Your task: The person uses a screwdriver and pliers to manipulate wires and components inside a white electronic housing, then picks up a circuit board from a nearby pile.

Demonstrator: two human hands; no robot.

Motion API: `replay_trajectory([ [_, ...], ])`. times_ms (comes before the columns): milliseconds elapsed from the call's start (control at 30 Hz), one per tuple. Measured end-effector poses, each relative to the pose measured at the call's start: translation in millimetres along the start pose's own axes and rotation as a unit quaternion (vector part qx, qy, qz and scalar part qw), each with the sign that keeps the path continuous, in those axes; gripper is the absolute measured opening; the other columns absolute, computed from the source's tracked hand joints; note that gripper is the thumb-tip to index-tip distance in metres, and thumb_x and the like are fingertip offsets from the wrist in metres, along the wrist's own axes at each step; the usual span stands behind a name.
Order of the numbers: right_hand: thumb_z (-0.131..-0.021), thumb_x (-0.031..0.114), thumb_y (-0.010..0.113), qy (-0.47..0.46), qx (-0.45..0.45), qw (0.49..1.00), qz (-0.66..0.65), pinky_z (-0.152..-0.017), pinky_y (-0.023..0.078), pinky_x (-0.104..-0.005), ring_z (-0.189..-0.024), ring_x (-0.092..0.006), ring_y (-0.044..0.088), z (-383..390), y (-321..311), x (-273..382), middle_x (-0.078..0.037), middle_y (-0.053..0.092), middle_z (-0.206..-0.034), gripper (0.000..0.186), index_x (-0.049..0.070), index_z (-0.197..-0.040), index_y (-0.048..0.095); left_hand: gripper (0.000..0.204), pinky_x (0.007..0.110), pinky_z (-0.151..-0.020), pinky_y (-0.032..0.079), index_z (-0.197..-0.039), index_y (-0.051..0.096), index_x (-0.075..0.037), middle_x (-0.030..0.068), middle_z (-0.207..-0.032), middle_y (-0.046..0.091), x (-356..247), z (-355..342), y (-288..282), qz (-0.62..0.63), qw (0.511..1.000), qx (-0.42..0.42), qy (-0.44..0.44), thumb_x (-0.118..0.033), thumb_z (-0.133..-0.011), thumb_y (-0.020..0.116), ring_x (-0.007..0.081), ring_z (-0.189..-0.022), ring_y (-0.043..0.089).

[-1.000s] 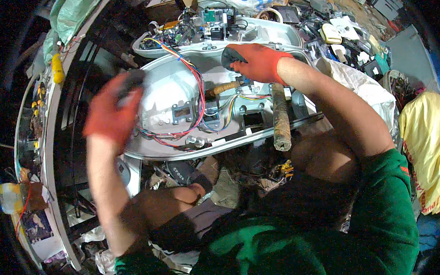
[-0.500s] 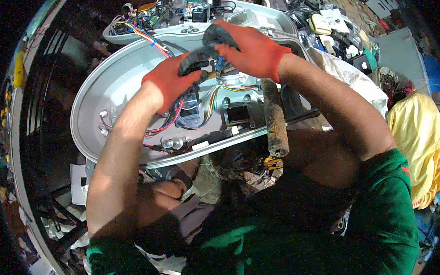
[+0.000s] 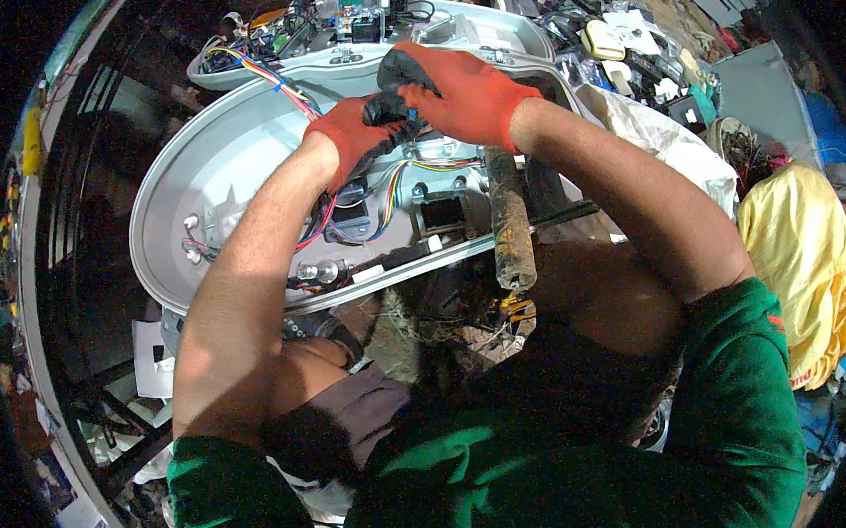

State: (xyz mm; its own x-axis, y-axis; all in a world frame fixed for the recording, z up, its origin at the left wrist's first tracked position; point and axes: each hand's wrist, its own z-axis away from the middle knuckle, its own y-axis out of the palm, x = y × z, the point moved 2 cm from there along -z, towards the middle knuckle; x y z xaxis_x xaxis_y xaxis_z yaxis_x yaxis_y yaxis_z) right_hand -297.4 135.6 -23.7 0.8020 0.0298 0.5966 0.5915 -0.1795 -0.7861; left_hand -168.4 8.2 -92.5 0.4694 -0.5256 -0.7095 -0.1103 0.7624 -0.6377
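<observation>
My left hand (image 3: 353,142) and my right hand (image 3: 458,91) wear orange gloves with dark palms. They meet over the far side of a grey plastic housing (image 3: 160,195). Both sets of fingers are closed around a small part with a bit of blue showing; the gloves hide most of it, so its kind is unclear. Beneath the hands, a multicoloured wire bundle (image 3: 394,194) runs across the housing's inside. Another wire bundle (image 3: 278,84) passes over the far rim. A dark square module (image 3: 441,212) is mounted near the front wall.
A worn, dirt-stained bar (image 3: 511,227) lies across the housing's near edge. Behind stands a second grey shell (image 3: 512,35) with circuit boards. Yellow-handled pliers (image 3: 516,307) lie below the bar. A yellow sack (image 3: 792,276) sits at the right, and electronic scrap is piled at the back right.
My left hand has moved right and closed in on my right hand. Less of the blue part shows between them. The whole view has shifted slightly.
</observation>
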Motion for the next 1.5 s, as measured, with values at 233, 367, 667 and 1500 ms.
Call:
replay_trajectory([
  [233,-0.092,0.027,0.053,-0.009,-0.019,0.999,0.025,-0.089,0.045,-0.0448,-0.104,-0.0421,0.057,1.5,1.1,-4.8,-0.024,0.060,-0.110,0.045,0.006,-0.131,0.043,0.038,0.034,-0.080,0.050,-0.115,0.063,-0.013,0.0114,-0.098,0.070,-6.7,6.4,-1.3,0.015,1.000,-0.019,0.009,-0.032,-0.083,0.068,0.0197,-0.088,0.065],
  [367,-0.092,0.028,0.053,-0.017,-0.024,0.999,0.019,-0.089,0.046,-0.0446,-0.103,-0.0421,0.058,0.0,4.1,-0.4,-0.025,0.061,-0.109,0.046,0.006,-0.131,0.043,0.038,0.034,-0.080,0.050,-0.116,0.062,-0.013,0.0115,-0.099,0.070,7.5,3.3,1.0,0.033,0.999,-0.019,0.003,-0.031,-0.083,0.067,0.0209,-0.089,0.066],
  [667,-0.088,0.032,0.053,-0.017,0.063,0.994,0.093,-0.090,0.047,-0.0468,-0.103,-0.0416,0.059,-0.9,-6.5,10.8,-0.024,0.062,-0.109,0.042,0.004,-0.120,0.050,0.036,0.034,-0.080,0.050,-0.114,0.062,-0.011,0.0115,-0.098,0.070,-9.0,7.3,-1.6,-0.034,0.999,-0.003,-0.002,-0.030,-0.085,0.067,0.0218,-0.089,0.066],
  [1500,-0.086,0.036,0.056,-0.050,0.184,0.943,0.273,-0.089,0.049,-0.0427,-0.106,-0.0366,0.061,-10.8,-11.5,37.5,-0.019,0.063,-0.113,0.041,0.009,-0.117,0.054,0.029,0.031,-0.083,0.050,-0.107,0.067,-0.010,0.0080,-0.100,0.071,3.1,7.2,5.8,0.019,0.999,-0.019,0.030,-0.026,-0.084,0.070,0.0173,-0.090,0.066],
])
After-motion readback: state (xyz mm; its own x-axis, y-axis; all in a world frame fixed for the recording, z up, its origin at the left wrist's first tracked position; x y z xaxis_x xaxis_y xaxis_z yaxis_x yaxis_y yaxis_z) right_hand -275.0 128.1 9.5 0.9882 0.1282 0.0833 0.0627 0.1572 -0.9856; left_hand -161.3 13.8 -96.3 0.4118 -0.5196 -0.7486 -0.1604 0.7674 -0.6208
